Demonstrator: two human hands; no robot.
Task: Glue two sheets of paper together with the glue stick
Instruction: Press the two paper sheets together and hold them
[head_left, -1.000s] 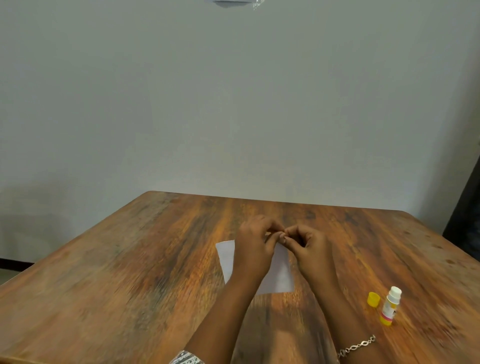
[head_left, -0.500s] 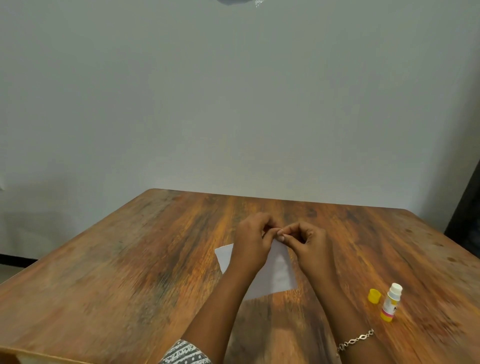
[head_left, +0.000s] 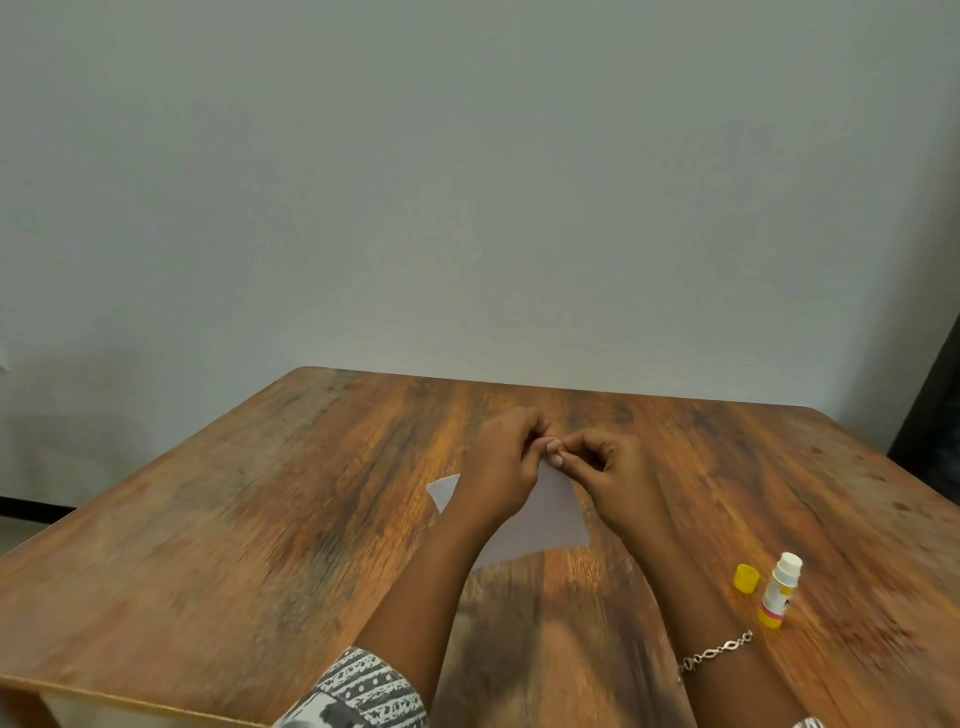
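White paper (head_left: 550, 519) is held a little above the wooden table (head_left: 260, 519), its near edge casting a shadow on the wood. My left hand (head_left: 501, 467) and my right hand (head_left: 613, 470) meet at the paper's far edge, fingertips pinched together on it. I cannot tell whether it is one sheet or two. The glue stick (head_left: 779, 590) stands upright and uncapped at the right, white tip showing. Its yellow cap (head_left: 746, 578) lies just left of it.
A plain grey wall rises behind the table's far edge. A dark object (head_left: 930, 415) stands at the right edge of the view. A bracelet (head_left: 714, 652) circles my right wrist.
Both hands stayed pinched on the paper's far edge. The paper tilted slightly, its near right corner swinging outward. The camera dropped a little, showing more of the table.
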